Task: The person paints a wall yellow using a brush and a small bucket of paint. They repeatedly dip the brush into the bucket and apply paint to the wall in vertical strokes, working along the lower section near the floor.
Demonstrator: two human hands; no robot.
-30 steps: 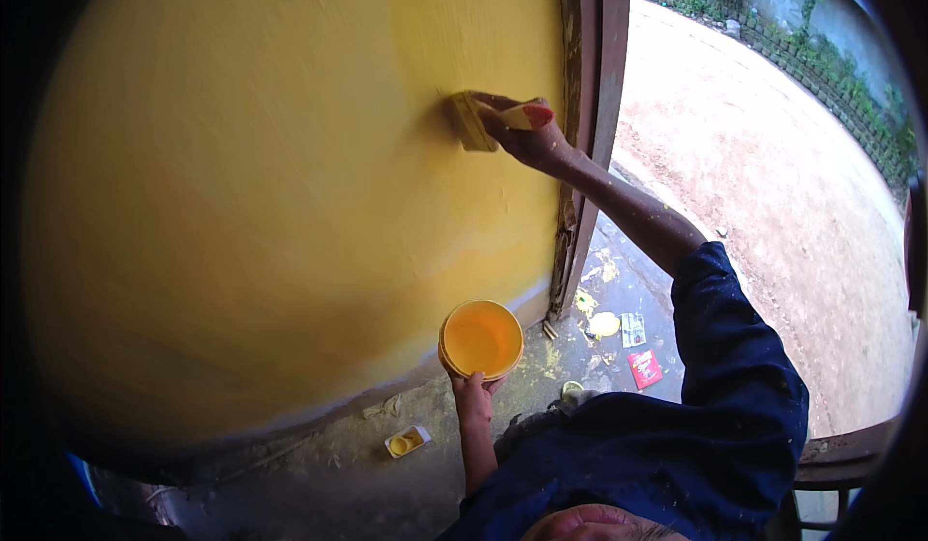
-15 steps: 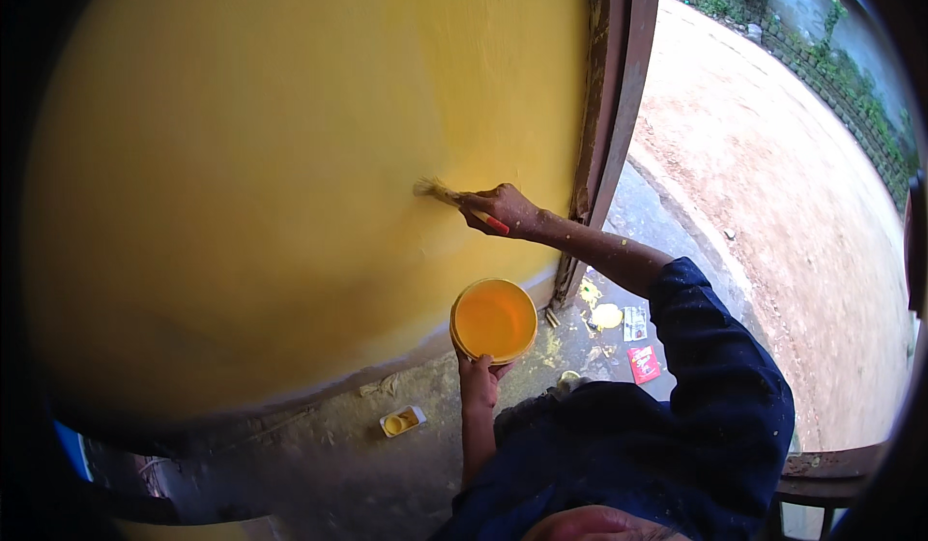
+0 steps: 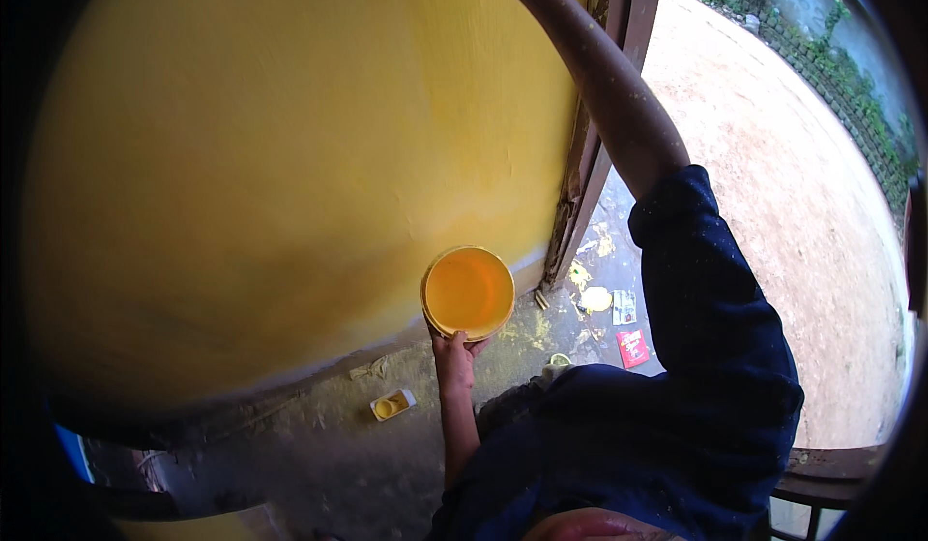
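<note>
Paint tub held low, arm raised up the yellow wall (image 3: 290, 154).
Your left hand (image 3: 454, 359) grips the paint tub (image 3: 469, 292) upright against spills; your right hand's fingers leave frame, grip unknowable.

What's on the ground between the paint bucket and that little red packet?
In the head view, between the yellow paint bucket and the red packet lie yellow paint splatters, a pale round lid and a printed card.

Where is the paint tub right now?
In the head view, the paint tub sits low centre, held from below by the left hand, near the yellow wall, left of the door frame.
</note>
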